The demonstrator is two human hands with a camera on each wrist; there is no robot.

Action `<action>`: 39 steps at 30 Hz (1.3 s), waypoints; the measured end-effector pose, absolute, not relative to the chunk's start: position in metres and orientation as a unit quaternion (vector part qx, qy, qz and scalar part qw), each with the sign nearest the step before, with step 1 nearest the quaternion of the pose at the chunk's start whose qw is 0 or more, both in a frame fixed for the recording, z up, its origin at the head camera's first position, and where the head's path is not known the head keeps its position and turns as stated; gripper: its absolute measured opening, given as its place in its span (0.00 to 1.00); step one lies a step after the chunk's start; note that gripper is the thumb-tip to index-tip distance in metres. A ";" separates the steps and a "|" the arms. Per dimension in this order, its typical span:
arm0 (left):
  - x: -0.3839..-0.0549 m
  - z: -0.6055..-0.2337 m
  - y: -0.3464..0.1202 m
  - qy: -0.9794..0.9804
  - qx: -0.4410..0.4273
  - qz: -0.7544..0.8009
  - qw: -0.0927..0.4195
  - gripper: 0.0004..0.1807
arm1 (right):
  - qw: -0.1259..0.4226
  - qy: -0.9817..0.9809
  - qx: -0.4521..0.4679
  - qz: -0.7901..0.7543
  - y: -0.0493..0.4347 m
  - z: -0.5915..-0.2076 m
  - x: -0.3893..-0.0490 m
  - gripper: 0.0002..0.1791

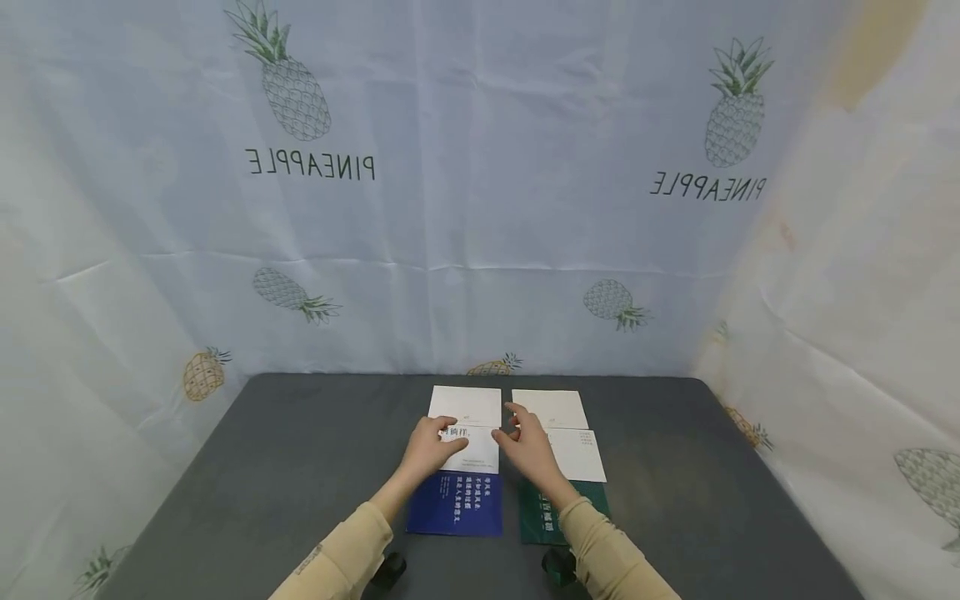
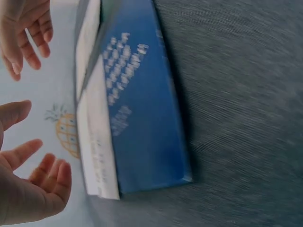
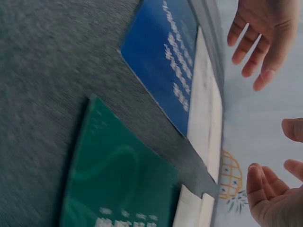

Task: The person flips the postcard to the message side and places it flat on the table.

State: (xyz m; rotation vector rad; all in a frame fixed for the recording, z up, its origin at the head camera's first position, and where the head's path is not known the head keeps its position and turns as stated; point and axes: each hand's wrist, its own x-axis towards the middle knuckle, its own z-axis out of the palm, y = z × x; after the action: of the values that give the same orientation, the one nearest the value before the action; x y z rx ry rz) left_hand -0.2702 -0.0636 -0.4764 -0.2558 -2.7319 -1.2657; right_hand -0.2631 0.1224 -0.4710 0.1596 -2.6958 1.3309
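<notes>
Both hands hover over two columns of cards or folded sheets on the dark table. My left hand (image 1: pixel 427 447) has fingers spread and nothing in it, over the left column: a blank white card (image 1: pixel 465 402), a white printed card (image 1: pixel 482 454) and a blue card with white characters (image 1: pixel 468 508). Facing it is my right hand (image 1: pixel 529 447), fingers loosely bent and empty, over the right column. There lie a white card (image 1: pixel 558 408), another white card (image 1: pixel 581 454) and a green card (image 1: pixel 534 517), partly hidden by the right forearm. A gap separates the two hands.
The dark grey table (image 1: pixel 262 467) runs out to both sides of the cards. Behind it hangs a pale curtain (image 1: pixel 480 200) printed with pineapples. Two small dark objects (image 1: pixel 388 571) show near the sleeves at the table's front.
</notes>
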 end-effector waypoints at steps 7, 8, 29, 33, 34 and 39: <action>-0.264 -0.493 -0.075 -0.916 0.006 -0.397 0.059 0.29 | 0.031 -0.897 0.051 0.437 0.112 -0.492 -0.256 0.36; -0.263 -0.494 -0.078 -0.917 0.015 -0.395 0.058 0.30 | 0.024 -0.897 0.051 0.439 0.111 -0.495 -0.255 0.37; -0.261 -0.502 -0.087 -0.904 -0.006 -0.426 0.036 0.37 | -0.021 -0.868 -0.019 0.497 0.102 -0.504 -0.251 0.38; -0.260 -0.500 -0.087 -0.905 0.000 -0.425 0.024 0.36 | -0.034 -0.852 -0.041 0.520 0.104 -0.503 -0.252 0.37; -0.260 -0.499 -0.087 -0.905 0.000 -0.424 0.023 0.36 | -0.039 -0.846 -0.048 0.530 0.105 -0.503 -0.253 0.36; -0.260 -0.499 -0.089 -0.899 0.014 -0.437 0.011 0.33 | -0.064 -0.807 -0.076 0.582 0.112 -0.503 -0.255 0.34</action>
State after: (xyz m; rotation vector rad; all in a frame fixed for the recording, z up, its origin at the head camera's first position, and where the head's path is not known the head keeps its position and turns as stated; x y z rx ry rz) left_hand -0.2604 -0.0890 -0.4992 0.0436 -2.8045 -1.3643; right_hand -0.2554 0.1117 -0.5026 -0.2481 -2.6448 1.9079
